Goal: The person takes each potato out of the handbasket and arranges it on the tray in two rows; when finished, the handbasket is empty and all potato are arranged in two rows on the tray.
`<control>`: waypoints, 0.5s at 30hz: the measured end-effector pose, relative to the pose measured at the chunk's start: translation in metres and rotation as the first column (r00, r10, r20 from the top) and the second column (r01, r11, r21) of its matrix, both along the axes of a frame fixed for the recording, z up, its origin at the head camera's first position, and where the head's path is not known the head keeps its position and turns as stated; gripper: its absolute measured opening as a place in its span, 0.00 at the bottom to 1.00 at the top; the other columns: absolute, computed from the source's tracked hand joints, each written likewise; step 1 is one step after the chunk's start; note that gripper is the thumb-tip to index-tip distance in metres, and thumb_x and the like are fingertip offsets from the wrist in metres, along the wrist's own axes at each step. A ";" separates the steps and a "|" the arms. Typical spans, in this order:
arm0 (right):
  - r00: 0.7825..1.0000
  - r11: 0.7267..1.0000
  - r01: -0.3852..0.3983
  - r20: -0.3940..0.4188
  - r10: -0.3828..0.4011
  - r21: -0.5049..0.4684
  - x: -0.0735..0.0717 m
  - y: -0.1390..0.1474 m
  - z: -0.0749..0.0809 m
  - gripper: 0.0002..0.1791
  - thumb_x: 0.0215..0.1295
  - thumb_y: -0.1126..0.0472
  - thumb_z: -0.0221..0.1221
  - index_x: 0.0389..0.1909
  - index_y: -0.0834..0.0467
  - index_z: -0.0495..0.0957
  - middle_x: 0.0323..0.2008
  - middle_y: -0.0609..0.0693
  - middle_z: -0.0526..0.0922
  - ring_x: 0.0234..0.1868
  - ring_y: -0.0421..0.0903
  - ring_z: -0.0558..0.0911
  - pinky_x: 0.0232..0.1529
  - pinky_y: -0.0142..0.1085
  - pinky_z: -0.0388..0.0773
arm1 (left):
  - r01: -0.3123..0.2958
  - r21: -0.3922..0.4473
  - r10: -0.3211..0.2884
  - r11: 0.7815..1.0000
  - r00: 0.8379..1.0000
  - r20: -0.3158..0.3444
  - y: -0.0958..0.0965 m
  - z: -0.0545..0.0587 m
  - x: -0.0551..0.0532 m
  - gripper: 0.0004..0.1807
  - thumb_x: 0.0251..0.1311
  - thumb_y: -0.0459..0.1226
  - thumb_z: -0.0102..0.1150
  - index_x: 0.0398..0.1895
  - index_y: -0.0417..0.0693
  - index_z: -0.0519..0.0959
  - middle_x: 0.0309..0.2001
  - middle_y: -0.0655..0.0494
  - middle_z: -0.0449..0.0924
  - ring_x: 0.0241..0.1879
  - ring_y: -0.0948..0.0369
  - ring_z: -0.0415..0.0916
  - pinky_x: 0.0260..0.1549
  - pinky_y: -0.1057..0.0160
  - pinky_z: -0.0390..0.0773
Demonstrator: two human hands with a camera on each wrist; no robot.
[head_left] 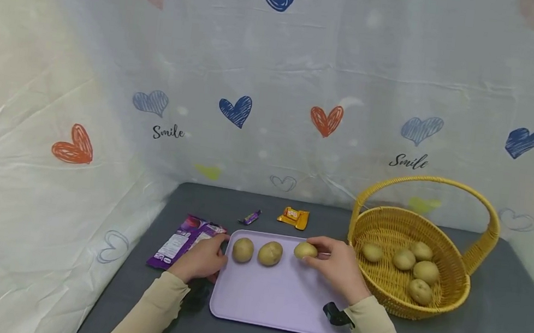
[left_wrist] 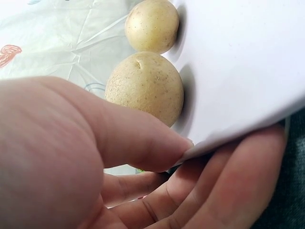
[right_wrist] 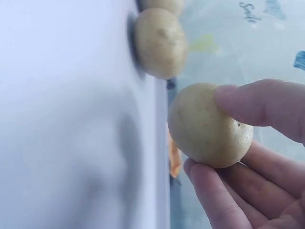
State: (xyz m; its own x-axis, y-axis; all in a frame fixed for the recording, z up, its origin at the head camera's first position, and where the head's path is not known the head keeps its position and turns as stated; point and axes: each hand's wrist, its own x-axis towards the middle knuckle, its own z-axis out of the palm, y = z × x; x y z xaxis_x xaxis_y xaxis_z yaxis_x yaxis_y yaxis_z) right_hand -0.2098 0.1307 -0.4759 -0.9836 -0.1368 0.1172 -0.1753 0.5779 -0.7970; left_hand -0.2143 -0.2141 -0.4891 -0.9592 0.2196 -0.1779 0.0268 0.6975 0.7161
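My left hand (head_left: pixel 202 258) pinches the left rim of a lilac tray (head_left: pixel 276 299); in the left wrist view the thumb lies on top and the fingers go underneath. Two potatoes (head_left: pixel 242 250) (head_left: pixel 270 253) sit side by side near the tray's far left. A third potato (right_wrist: pixel 205 126) is held between the thumb and fingertips of my right hand (head_left: pixel 338 265), over the tray's far right part. In the right wrist view it appears raised off the tray surface. Part of the right palm is out of that view.
A yellow wicker basket (head_left: pixel 461 304) with a tall handle stands right of the tray, several potatoes (head_left: pixel 425 272) inside. Left lies a purple snack bag (head_left: pixel 179 244), partly behind my left hand. Beyond the tray are a small purple wrapper (head_left: pixel 251 217) and an orange packet (head_left: pixel 293 217).
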 end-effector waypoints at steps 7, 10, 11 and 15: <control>0.999 1.000 0.013 0.033 -0.012 -0.008 -0.009 -0.008 -0.013 0.22 0.60 0.59 0.78 0.56 0.54 0.89 0.53 0.53 0.92 0.50 0.49 0.93 0.48 0.39 0.91 | 0.007 0.012 -0.007 1.000 1.000 -0.002 0.002 -0.002 -0.001 0.33 0.67 0.29 0.58 0.77 0.35 0.68 0.27 0.50 0.78 0.15 0.58 0.82 0.15 0.58 0.85; 0.999 1.000 0.015 0.036 -0.015 0.002 -0.011 -0.011 -0.017 0.22 0.60 0.60 0.78 0.57 0.54 0.89 0.54 0.53 0.92 0.51 0.48 0.93 0.49 0.40 0.91 | 0.017 0.026 -0.017 1.000 1.000 0.001 0.002 -0.002 -0.001 0.33 0.67 0.29 0.57 0.77 0.35 0.68 0.26 0.50 0.79 0.15 0.59 0.82 0.15 0.58 0.86; 0.999 1.000 0.014 0.036 -0.014 0.004 -0.011 -0.012 -0.018 0.22 0.60 0.60 0.78 0.57 0.54 0.89 0.54 0.53 0.92 0.51 0.48 0.93 0.49 0.40 0.91 | 0.018 0.029 -0.019 0.999 1.000 0.003 0.002 -0.003 -0.001 0.32 0.68 0.29 0.57 0.77 0.35 0.69 0.26 0.50 0.79 0.15 0.59 0.82 0.15 0.58 0.86; 0.999 1.000 0.009 0.031 -0.010 0.005 -0.014 -0.015 -0.021 0.22 0.60 0.60 0.78 0.57 0.53 0.89 0.54 0.53 0.92 0.51 0.47 0.93 0.49 0.39 0.91 | 0.012 0.017 -0.012 1.000 1.000 0.009 0.000 -0.002 -0.002 0.32 0.69 0.29 0.57 0.77 0.36 0.68 0.26 0.50 0.79 0.15 0.59 0.83 0.16 0.59 0.86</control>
